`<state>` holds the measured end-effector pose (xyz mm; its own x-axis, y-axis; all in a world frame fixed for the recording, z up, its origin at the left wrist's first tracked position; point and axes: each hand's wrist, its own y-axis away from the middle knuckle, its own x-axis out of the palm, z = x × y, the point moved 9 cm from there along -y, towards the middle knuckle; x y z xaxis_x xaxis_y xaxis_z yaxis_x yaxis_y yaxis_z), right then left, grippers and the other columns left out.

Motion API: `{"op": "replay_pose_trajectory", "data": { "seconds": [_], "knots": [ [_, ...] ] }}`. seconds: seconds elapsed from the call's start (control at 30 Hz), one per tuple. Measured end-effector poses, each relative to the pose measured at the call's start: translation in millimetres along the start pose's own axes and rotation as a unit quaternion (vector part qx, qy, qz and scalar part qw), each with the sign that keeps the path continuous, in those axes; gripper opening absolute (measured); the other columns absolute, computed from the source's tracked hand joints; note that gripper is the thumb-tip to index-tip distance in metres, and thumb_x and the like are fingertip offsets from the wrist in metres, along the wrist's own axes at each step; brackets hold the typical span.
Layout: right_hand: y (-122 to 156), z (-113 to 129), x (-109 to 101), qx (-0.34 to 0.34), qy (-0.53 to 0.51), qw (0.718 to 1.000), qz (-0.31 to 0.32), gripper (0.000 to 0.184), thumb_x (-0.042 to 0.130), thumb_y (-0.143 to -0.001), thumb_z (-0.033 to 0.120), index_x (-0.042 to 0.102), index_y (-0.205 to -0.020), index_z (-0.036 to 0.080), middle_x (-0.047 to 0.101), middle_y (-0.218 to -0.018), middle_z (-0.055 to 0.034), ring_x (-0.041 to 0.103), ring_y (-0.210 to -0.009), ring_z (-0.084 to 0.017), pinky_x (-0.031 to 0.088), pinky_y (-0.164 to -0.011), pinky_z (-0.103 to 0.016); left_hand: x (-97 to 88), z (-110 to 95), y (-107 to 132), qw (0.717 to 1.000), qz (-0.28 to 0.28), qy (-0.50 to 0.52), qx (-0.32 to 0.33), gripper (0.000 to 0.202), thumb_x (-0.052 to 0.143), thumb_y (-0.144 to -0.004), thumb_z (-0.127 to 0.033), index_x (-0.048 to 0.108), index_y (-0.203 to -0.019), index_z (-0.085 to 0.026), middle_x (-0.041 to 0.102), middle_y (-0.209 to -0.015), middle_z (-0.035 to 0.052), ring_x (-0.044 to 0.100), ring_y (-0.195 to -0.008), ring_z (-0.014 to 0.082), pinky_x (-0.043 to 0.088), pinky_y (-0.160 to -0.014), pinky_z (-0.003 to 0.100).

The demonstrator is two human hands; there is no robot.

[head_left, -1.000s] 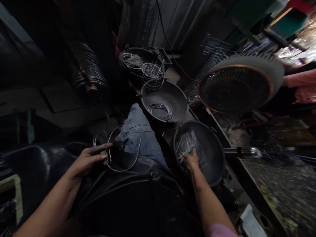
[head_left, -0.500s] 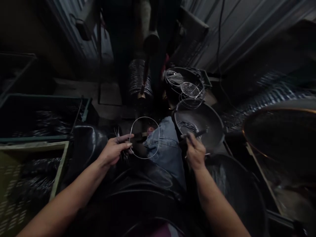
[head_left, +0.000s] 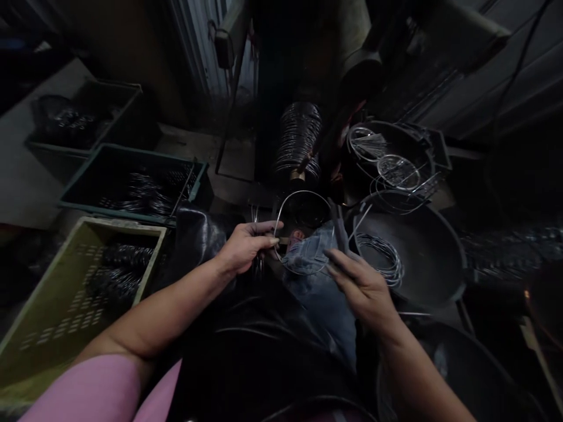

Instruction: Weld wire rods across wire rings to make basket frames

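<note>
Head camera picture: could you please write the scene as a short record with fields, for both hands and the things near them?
Left hand: pinches a wire ring by its left side, above the lap.
Right hand: grips thin straight wires, with their tips near the ring.
Under the ring: blue denim cloth.
Right of the hands: black pan holding a coil of wire rings.
Left side: green crate and yellow crate, both with dark rings inside.
Light: dim; small details are unclear.
</note>
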<state>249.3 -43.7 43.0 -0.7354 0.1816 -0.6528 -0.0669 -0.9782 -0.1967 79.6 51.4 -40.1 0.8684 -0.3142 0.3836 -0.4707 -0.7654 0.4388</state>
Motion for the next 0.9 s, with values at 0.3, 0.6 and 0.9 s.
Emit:
{"op": "replay_pose_trajectory", "data": {
  "seconds": [0.3, 0.6, 0.9],
  "knots": [
    [-26.5, 55.7, 76.6, -0.118, 0.228, 0.955, 0.151, 0.048, 0.047, -0.083, 0.024, 0.041, -0.128, 0.011, 0.052, -0.114, -0.0179, 0.054, -0.099, -0.029, 0.046, -0.078, -0.043, 5.3, -13.3, 10.4, 0.996, 0.011, 0.089, 0.008, 0.039, 0.069, -0.062, -0.010, 0.066, -0.101, -0.011, 0.070, -0.073, 0.0059, 0.062, -0.054, 0.0129, 0.049, -0.054, 0.025],
    [-36.7, 57.4, 80.7, -0.060, 0.200, 0.957, 0.200, 0.051, 0.043, -0.082, 0.021, 0.036, -0.132, 0.012, 0.050, -0.117, -0.0176, 0.059, -0.092, -0.026, 0.051, -0.072, -0.037, 9.1, -18.5, 12.1, 0.994, 0.044, 0.103, 0.017, 0.032, 0.067, -0.065, -0.010, 0.070, -0.096, -0.015, 0.071, -0.081, 0.0060, 0.063, -0.064, 0.0124, 0.048, -0.059, 0.021],
    [-42.7, 47.8, 73.2, -0.044, 0.209, 0.950, 0.227, 0.052, 0.041, -0.082, 0.019, 0.036, -0.133, 0.012, 0.046, -0.126, -0.0187, 0.058, -0.099, -0.026, 0.049, -0.078, -0.038, 22.5, -24.0, 6.8, 0.992, 0.053, 0.114, -0.005, 0.037, 0.066, -0.066, -0.011, 0.067, -0.102, -0.014, 0.070, -0.075, 0.0054, 0.059, -0.054, 0.0098, 0.047, -0.054, 0.021]
  ]
}}
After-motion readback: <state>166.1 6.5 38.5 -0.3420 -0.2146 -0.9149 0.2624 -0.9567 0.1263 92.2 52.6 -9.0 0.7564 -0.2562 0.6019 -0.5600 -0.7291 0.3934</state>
